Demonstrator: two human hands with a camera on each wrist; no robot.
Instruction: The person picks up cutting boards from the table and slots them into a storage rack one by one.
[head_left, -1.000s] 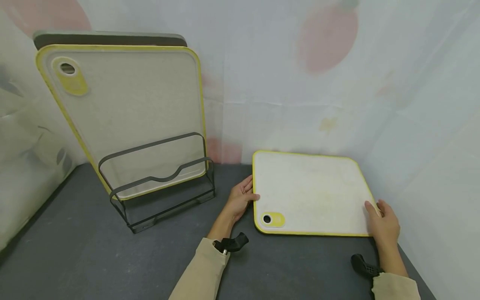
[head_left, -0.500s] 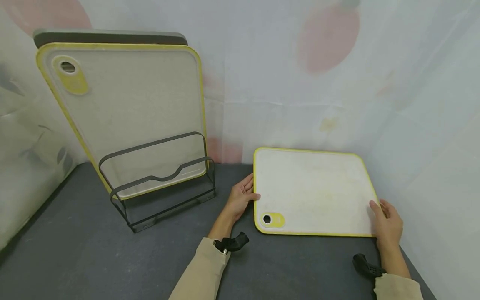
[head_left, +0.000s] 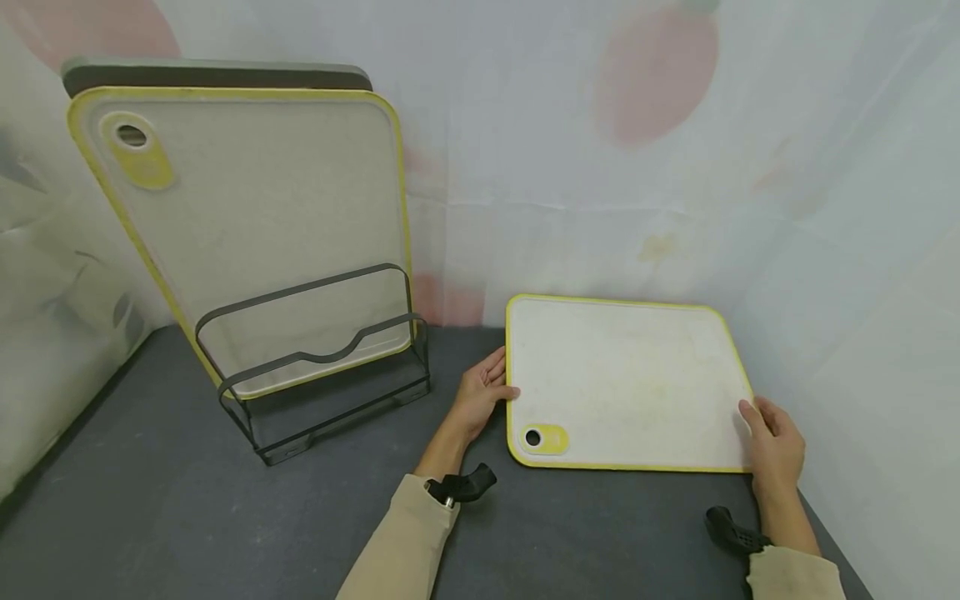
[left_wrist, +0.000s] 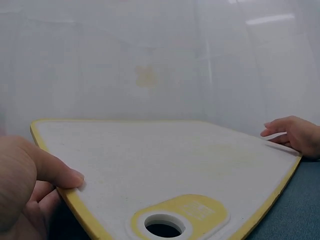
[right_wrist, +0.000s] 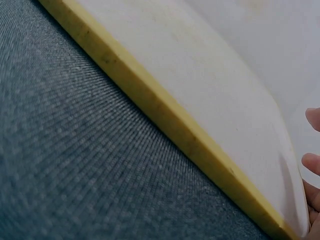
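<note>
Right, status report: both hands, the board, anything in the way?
Left hand grips cutting board left edge, right hand its right corner. Wire rack off left, apart.

Staged kitchen corner: cutting boards (head_left: 247,233), rack (head_left: 322,367), draped sheeting (head_left: 675,167)

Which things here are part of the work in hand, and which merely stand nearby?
In hand:
small cutting board, gripped at its left edge by the left hand and at its right corner by the right hand.

Standing by:
wire rack;
large cutting board in it;
dark board behind.
</note>
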